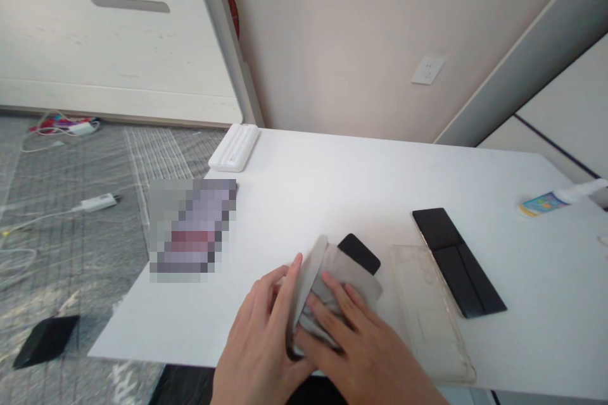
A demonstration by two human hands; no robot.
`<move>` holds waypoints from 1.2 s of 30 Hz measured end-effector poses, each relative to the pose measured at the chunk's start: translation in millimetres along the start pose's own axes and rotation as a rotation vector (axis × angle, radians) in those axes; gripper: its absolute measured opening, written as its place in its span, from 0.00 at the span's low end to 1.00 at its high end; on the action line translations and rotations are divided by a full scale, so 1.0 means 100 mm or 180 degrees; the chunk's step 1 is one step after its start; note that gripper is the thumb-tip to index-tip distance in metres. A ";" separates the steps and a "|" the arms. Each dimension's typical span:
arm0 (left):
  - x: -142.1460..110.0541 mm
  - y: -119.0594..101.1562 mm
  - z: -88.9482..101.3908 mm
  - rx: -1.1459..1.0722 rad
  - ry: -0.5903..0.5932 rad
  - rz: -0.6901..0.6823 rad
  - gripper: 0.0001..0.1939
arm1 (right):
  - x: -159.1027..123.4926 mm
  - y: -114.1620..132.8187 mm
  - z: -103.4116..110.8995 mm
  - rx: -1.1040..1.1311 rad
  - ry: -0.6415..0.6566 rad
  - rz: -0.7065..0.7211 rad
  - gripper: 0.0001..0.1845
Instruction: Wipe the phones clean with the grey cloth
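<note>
A black phone with rounded corners lies mostly hidden beneath a grey cloth, near the front edge of the white table. My left hand grips the phone's left side, fingers curled around its edge and the thumb low. Spread over the cloth, the fingers of my right hand press it against the phone. Just right of my right hand, a clear, slightly yellowed phone case lies flat. A glossy black phone-shaped slab rests against the case's right edge.
On the white table are a white power bank at the back left, a blurred-out phone-like object at the left edge, and a labelled bottle at the far right. Cables and a white charger lie on the carpet.
</note>
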State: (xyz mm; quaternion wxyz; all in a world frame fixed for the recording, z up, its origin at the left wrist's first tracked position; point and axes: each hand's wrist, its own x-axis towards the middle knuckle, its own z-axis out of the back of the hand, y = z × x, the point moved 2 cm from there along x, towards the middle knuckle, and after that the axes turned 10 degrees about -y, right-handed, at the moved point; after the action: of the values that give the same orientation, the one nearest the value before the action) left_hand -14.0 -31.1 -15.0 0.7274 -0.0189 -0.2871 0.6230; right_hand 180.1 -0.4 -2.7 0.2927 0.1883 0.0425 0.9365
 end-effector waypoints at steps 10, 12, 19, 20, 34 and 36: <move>-0.01 0.02 -0.02 -0.0057 -0.0012 0.0021 0.72 | -0.05 0.01 0.00 -0.0194 -0.0324 0.0225 0.25; -0.01 0.02 -0.01 -0.0035 -0.0060 0.0022 0.73 | -0.04 -0.01 0.02 -0.0189 -0.0296 0.0011 0.34; -0.01 0.03 -0.02 -0.0071 0.0001 0.0062 0.74 | 0.00 -0.01 0.02 -0.0312 -0.0367 0.0205 0.23; -0.02 0.03 -0.02 -0.0061 -0.0001 0.0081 0.73 | 0.00 0.00 0.02 -0.0249 -0.0314 0.0268 0.22; -0.01 -0.01 0.00 0.0053 -0.0105 0.0084 0.74 | 0.00 -0.12 0.11 -0.0412 -0.0296 -0.0349 0.50; -0.01 -0.03 0.01 0.0061 -0.0087 0.0087 0.77 | -0.02 -0.10 0.13 -0.0408 -0.0292 -0.0004 0.43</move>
State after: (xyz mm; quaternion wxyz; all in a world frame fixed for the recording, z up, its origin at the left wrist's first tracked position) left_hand -11.5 -32.6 -13.4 0.7149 -0.0074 -0.2907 0.6359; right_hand 191.8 6.1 6.4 0.3063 0.2118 -0.0308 0.9276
